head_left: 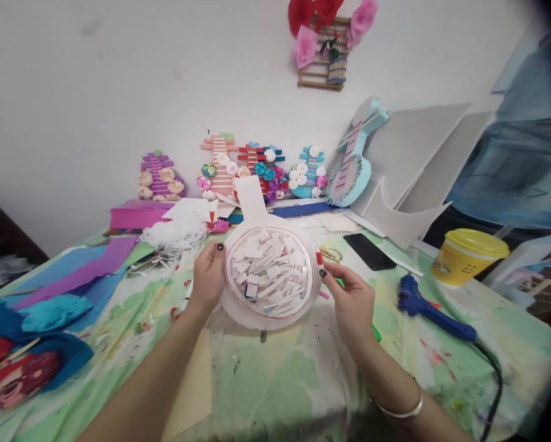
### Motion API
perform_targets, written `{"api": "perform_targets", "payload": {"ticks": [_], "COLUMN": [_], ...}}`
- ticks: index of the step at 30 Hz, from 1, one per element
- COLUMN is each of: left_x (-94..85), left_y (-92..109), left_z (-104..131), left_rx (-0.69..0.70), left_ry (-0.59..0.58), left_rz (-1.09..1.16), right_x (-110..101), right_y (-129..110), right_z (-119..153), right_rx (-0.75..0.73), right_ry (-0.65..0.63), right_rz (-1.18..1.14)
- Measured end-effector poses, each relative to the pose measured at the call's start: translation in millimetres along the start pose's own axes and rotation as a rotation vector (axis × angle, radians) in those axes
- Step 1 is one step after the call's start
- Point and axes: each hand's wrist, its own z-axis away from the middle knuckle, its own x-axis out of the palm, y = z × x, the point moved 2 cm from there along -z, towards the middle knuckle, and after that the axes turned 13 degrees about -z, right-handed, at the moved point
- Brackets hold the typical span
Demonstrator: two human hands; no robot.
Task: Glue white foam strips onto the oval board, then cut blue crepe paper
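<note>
Forearms Frame a White Lute-Shaped Cutout Gripped at Both Sides

Two bare forearms [153,368] come nearest the camera, a silver bracelet [402,405] circling the right one. Between the hands, above the table, is the white lute-shaped cutout [251,199], its neck pointing away from the person. Pale paper scraps [270,270] crowd inside the reddish outline on its round body.

The left hand [209,276] clasps the left rim, thumb on the front face. The right hand [355,301] pinches the opposite rim between thumb and fingers; something red [319,258] shows at those fingertips, too small to identify with confidence.

Just beyond the right hand lie gold-handled scissors [331,254] and a black phone [370,252]. Farther right of that grip rest a blue glue gun [434,313] and a yellow tub [468,258]. Past the left hand sits a tangle of white string [178,227], with a purple strip [77,276] farther left. Well beyond both hands, flower-trimmed instrument shapes [220,166] lean against the wall [95,110].
</note>
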Motion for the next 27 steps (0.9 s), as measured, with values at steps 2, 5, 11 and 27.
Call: {"api": "perform_targets", "payload": {"ticks": [2, 5, 11, 27], "left_x": [1.1, 2.3, 3.9, 1.3], "left_y": [-3, -7, -11, 5], "left_z": [0, 0, 1, 3], "left_rx": [-0.007, -0.016, -0.023, 0.027], "left_ry": [0.005, 0.010, 0.000, -0.044], "left_rz": [0.040, 0.071, 0.116, 0.111], "right_x": [0, 0, 0, 3], "right_y": [-2, -3, -1, -7], "right_z": [1, 3, 6, 5], "right_rx": [-0.042, -0.085, -0.083, -0.371], "right_ry": [-0.004, -0.013, -0.060, -0.096], "right_rz": [0.005, 0.004, -0.030, 0.204]}}
